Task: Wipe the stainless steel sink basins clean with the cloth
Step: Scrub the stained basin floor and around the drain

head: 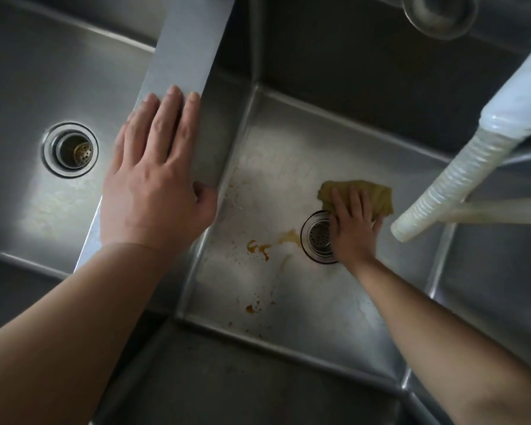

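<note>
Two stainless steel basins lie below me, split by a flat steel divider (181, 50). My left hand (154, 173) rests flat on that divider, fingers spread, thumb hooked over its right edge. In the right basin (319, 302) my right hand (353, 225) presses a yellow-green cloth (377, 194) onto the floor, just right of the round drain strainer (318, 237). Part of the cloth is hidden under my fingers. Orange-brown stains (259, 248) and whitish residue mark the floor left of that drain.
The left basin (28, 87) has its own drain (71, 150). A white ribbed hose (448, 179) hangs into the right basin from the upper right, its open end near the cloth. A round metal fitting (439, 10) sits at the top. More orange spots (252, 308) lie near the front wall.
</note>
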A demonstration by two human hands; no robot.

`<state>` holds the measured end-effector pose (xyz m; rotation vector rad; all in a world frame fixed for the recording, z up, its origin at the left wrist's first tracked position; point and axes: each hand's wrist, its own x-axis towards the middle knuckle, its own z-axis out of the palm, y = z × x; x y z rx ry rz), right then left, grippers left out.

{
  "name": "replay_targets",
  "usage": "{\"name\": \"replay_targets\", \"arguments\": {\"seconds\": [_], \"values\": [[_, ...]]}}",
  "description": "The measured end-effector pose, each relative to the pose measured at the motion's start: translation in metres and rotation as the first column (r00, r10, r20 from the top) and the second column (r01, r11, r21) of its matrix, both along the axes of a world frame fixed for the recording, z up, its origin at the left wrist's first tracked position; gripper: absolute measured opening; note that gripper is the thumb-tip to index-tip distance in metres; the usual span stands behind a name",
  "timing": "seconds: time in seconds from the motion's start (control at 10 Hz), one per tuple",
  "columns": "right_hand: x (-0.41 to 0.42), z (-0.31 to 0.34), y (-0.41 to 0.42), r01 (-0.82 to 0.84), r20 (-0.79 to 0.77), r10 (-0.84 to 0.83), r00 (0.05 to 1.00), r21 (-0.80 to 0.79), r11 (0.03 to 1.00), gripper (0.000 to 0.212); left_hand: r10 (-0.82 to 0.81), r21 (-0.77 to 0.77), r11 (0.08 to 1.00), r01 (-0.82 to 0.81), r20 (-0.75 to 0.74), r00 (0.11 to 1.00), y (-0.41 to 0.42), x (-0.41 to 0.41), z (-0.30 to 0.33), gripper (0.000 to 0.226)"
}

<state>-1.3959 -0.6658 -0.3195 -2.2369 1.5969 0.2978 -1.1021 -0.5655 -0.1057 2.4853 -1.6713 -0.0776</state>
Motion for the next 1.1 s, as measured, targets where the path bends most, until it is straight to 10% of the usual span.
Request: {"name": "replay_targets", "arguments": {"seconds": [0.3,0.5,0.9,1.1], "values": [[0.007,0.023,0.014,0.215,0.216,-0.221,0.951,0.051,0.975,0.042,-0.007,0.001,1.000,0.007,-0.005,1.000,0.001,0.001,0.000,0.093],[0.010,0.011,-0.045,0.633,0.110,-0.629,0.769,-0.001,0.774,0.044,0.000,-0.005,1.000,0.000,-0.007,1.000,0.001,0.001,0.000,0.090],[0.111,0.020,-0.010,0.047,0.193,-0.047,0.980,0.006,0.999,0.056,-0.007,0.003,1.000,0.007,0.019,1.000,0.000,0.002,0.000,0.090],[0.134,0.017,0.057,-0.290,0.189,0.267,0.945,0.109,0.951,0.056,0.001,-0.017,1.000,-0.001,0.001,1.000,0.000,0.002,0.001,0.093]]}}
